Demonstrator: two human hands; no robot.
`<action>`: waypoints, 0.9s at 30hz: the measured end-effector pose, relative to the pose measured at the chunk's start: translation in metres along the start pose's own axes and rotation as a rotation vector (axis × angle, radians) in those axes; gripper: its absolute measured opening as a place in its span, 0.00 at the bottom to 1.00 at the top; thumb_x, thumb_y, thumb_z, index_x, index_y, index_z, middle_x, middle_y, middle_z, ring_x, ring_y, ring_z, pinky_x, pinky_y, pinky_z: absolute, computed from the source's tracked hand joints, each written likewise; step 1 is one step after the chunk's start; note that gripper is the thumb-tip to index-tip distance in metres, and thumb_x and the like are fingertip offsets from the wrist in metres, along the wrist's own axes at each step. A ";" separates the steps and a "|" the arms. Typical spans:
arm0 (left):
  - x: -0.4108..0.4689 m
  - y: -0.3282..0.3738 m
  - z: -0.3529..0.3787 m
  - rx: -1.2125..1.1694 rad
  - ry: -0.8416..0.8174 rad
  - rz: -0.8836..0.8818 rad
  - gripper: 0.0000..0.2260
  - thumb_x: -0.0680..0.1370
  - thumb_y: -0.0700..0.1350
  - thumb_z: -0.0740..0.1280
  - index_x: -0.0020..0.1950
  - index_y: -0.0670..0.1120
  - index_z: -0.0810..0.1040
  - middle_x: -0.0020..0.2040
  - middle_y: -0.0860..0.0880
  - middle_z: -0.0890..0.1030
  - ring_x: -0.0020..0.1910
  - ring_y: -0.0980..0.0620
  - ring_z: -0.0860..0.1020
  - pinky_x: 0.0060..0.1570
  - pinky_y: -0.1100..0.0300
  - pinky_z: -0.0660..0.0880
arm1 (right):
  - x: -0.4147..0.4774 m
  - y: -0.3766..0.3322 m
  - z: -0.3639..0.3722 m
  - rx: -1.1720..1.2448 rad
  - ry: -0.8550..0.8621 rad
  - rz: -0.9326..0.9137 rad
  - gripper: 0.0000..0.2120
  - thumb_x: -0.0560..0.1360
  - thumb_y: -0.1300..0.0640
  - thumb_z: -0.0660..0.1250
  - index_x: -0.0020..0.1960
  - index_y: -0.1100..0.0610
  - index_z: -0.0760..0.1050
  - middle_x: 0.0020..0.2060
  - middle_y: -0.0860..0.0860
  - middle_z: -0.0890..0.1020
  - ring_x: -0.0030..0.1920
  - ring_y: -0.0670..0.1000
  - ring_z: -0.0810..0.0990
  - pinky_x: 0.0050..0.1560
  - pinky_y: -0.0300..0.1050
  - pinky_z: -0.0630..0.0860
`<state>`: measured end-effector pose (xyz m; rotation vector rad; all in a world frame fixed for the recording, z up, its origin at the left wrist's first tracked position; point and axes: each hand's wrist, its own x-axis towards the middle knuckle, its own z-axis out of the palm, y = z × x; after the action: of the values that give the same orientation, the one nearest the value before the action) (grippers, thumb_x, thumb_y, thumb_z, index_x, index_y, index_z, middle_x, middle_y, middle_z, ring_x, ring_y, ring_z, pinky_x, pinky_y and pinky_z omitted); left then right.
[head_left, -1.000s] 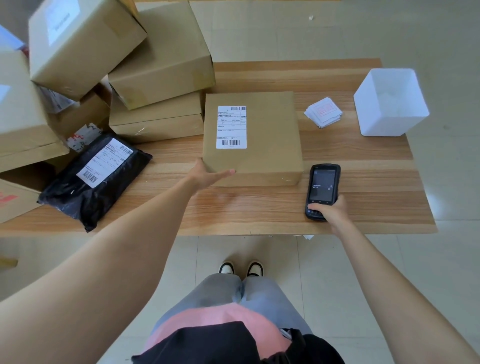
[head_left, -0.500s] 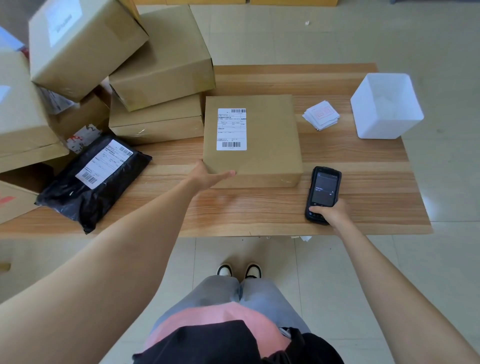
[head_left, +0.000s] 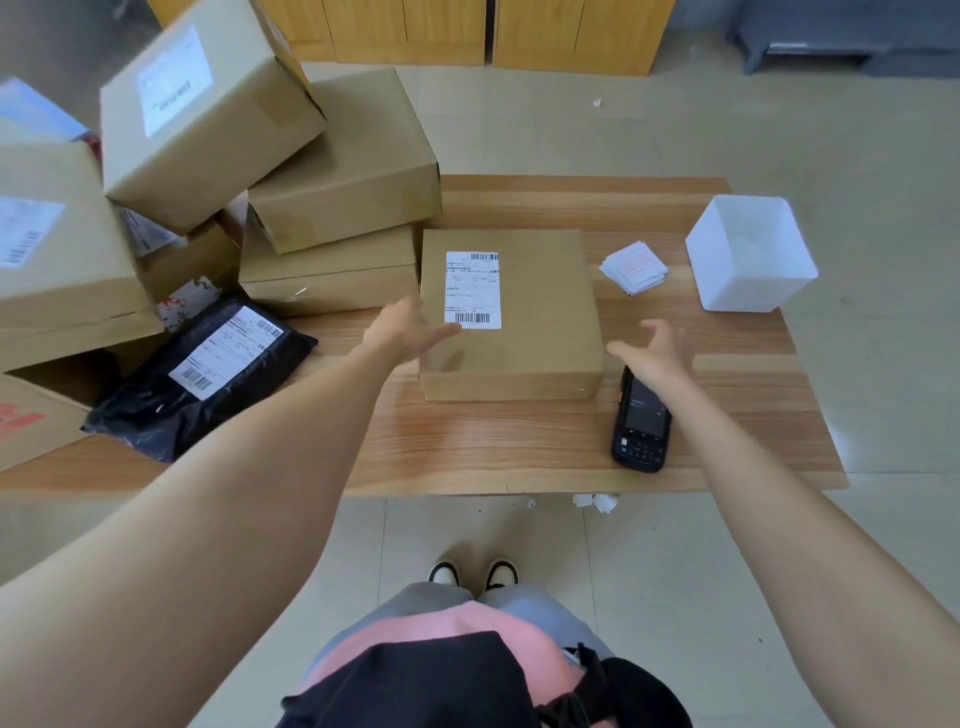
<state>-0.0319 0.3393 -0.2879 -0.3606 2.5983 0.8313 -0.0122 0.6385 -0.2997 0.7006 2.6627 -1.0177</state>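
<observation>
You are holding your left hand and right hand open, gripping nothing, either side of the labelled cardboard box.

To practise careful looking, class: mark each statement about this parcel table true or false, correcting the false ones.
1. The scanner lies on the table. True.
2. The right hand grips the scanner. False: it is open and holds nothing.
3. The box between the hands carries a white barcode label. True.
4. The white tub stands left of that box. False: it stands to its right.
5. The left hand is open at the box's left edge. True.
</observation>
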 end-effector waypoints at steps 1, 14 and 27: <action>0.000 0.003 -0.006 0.055 0.018 0.032 0.35 0.69 0.66 0.67 0.70 0.48 0.68 0.66 0.48 0.74 0.63 0.46 0.72 0.58 0.50 0.72 | -0.003 -0.010 0.000 -0.058 0.008 -0.077 0.29 0.73 0.48 0.69 0.70 0.56 0.67 0.69 0.55 0.66 0.69 0.56 0.65 0.64 0.51 0.66; 0.003 0.038 -0.018 0.397 0.082 0.322 0.22 0.77 0.57 0.65 0.68 0.48 0.72 0.64 0.48 0.76 0.65 0.45 0.70 0.58 0.54 0.66 | -0.016 -0.060 0.004 -0.352 0.052 -0.321 0.25 0.76 0.44 0.65 0.68 0.56 0.69 0.66 0.56 0.68 0.67 0.59 0.65 0.64 0.51 0.65; 0.034 0.158 0.033 0.359 0.118 0.378 0.21 0.76 0.55 0.66 0.66 0.49 0.73 0.65 0.48 0.75 0.67 0.44 0.67 0.62 0.53 0.63 | 0.068 -0.007 -0.069 -0.327 0.079 -0.283 0.25 0.75 0.45 0.65 0.68 0.55 0.68 0.65 0.54 0.68 0.66 0.57 0.65 0.61 0.51 0.67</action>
<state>-0.1091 0.4794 -0.2486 0.1947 2.9006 0.4437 -0.0760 0.7046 -0.2688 0.3096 2.9569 -0.5936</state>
